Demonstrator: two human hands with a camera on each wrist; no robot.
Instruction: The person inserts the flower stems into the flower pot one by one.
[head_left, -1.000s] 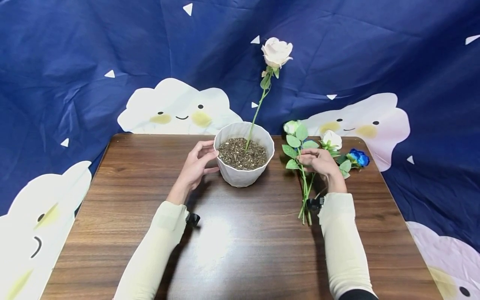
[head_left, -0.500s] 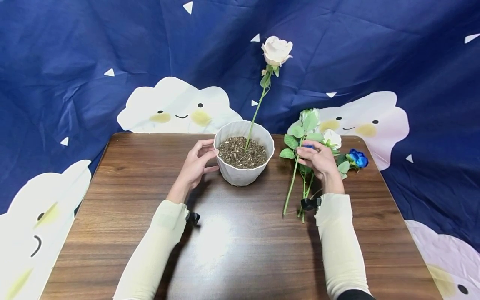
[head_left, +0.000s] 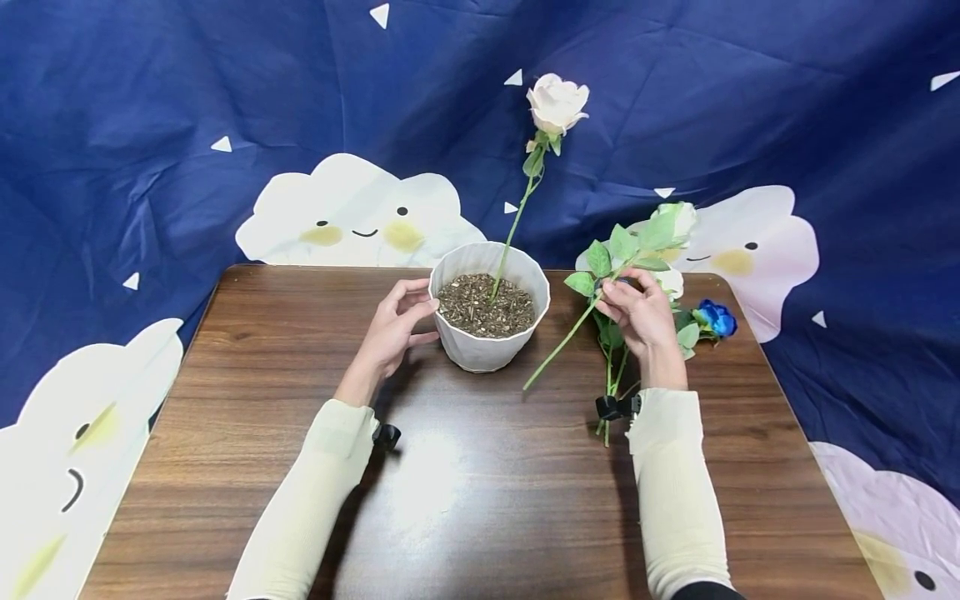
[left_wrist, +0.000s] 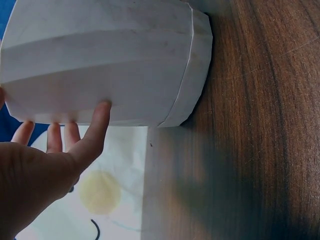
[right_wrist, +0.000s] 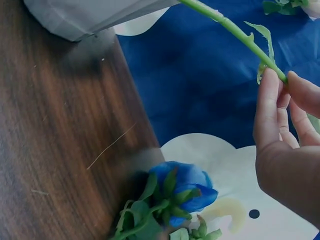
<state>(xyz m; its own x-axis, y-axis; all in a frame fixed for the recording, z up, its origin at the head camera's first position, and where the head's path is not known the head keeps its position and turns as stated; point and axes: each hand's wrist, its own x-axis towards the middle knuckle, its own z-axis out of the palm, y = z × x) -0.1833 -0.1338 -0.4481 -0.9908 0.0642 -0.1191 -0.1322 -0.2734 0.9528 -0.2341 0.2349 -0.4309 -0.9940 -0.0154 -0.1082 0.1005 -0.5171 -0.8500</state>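
Note:
My left hand (head_left: 386, 333) rests its fingertips and thumb against the left side of a white faceted flowerpot (head_left: 480, 354). Its fingers are fairly straight along the pot wall in the left wrist view. The pot holds dark soil (head_left: 480, 308), where a pale pink rose (head_left: 557, 104) stands on a tall, slightly tilted stem. To the right of the pot, my right hand (head_left: 645, 321) pinches the green stem (right_wrist: 240, 37) of a white rose (head_left: 678, 219) between thumb and fingers. That rose is raised and slanted, its bare stem end pointing down towards the pot's base.
Under and beside the right hand, a blue rose (head_left: 717, 317) and another white rose (head_left: 671, 284) lie on the brown wooden table (head_left: 487, 500), stems towards me. Another blue bloom is mostly hidden by the hand. A dark blue cloth (head_left: 187, 83) with cloud prints hangs behind.
My right hand has lifted the white rose off the bunch and turned it, so the bloom swings right and the stem end swings left towards the pot. The left hand stays at the pot.

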